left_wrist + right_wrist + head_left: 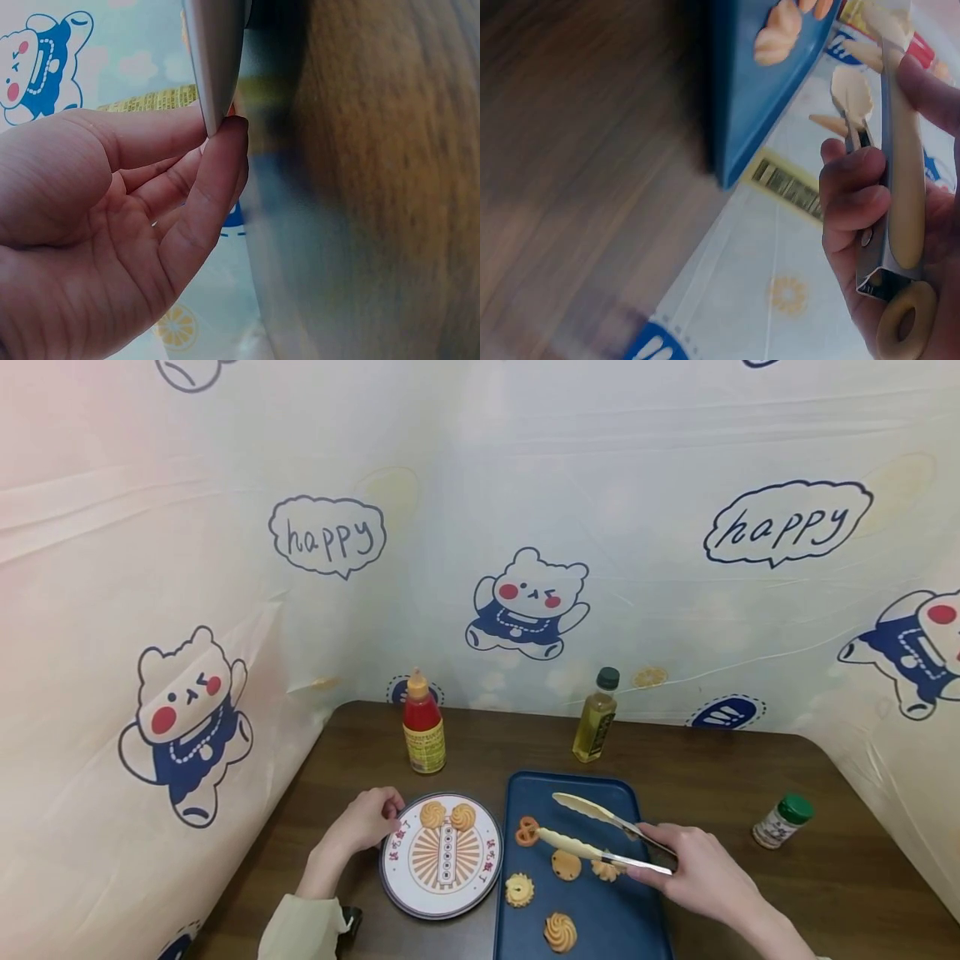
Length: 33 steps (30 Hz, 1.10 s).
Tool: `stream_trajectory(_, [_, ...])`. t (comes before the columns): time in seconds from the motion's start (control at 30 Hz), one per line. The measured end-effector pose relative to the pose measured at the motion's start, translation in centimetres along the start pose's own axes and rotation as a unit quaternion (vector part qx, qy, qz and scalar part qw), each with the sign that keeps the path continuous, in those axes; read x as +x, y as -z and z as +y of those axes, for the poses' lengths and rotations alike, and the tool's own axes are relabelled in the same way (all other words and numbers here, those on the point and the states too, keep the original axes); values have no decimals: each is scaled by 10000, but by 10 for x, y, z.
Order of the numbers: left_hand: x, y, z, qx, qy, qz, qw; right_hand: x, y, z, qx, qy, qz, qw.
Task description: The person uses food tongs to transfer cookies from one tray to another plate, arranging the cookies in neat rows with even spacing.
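My left hand [366,820] is at the left side of a round white plate [411,885], its thumb and fingers [214,176] pinching the rim. Two swirl cookies [432,814] lie side by side near the plate's far edge. With my right hand [705,870] I grip a pair of tongs [581,847] with cream-coloured tips, held over a blue tray [525,793]. The tips are spread apart with nothing between them, the nearer one beside a small pretzel [527,832]. Also on the tray are a round cookie [566,865], a flower-shaped cookie [519,890] and a swirl cookie [560,932].
Behind the plate stands a red sauce bottle [423,735] with a yellow label. An oil bottle [596,722] is behind the tray. To the right, a green-capped shaker [782,821] stands on the brown table [720,777]. A printed curtain [420,610] encloses the back and sides.
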<state>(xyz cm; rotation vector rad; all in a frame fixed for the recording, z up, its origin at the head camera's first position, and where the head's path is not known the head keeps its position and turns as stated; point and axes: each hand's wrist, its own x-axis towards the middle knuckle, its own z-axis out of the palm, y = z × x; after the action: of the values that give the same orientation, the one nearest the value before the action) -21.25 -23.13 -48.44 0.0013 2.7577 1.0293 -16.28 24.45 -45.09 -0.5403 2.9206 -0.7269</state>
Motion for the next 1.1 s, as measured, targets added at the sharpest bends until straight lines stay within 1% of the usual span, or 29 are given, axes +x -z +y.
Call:
stream_trajectory(0.1, [0, 0, 0, -19, 19, -22, 10000, -11, 5, 11, -3, 71, -140, 9999])
stream_trajectory(0.2, [0, -1, 0, -32, 21, -28, 10000, -21, 9, 19, 91, 38, -328, 9994])
stream_trajectory(0.33, [0, 0, 0, -23, 16, -29, 10000, -32, 11, 28, 62, -14, -423, 9991])
stream_trajectory(0.43, [0, 0, -1, -26, 14, -45, 10000, -39, 11, 34, 105, -275, -576, 9979])
stream_trajectory(0.57, [2, -1, -1, -6, 13, -41, 10000, -44, 12, 40, 476, -847, -865, 9915])
stream_trajectory(0.63, [2, -1, -2, 19, 23, -28, 10000, -46, 11, 42, 585, -1020, -916, 9888])
stream_trajectory(0.77, [3, 0, -2, 42, 15, -12, 10000, -49, 9, 46, 607, -1287, -942, 9853])
stream_trajectory(0.9, [3, 0, -1, 17, -16, -8, 10000, -50, 6, 48, 600, -1442, -966, 9830])
stream_trajectory(1.1, [3, -1, -2, 3, 53, -10, 10000, -51, 5, 53, 576, -1353, -1048, 9836])
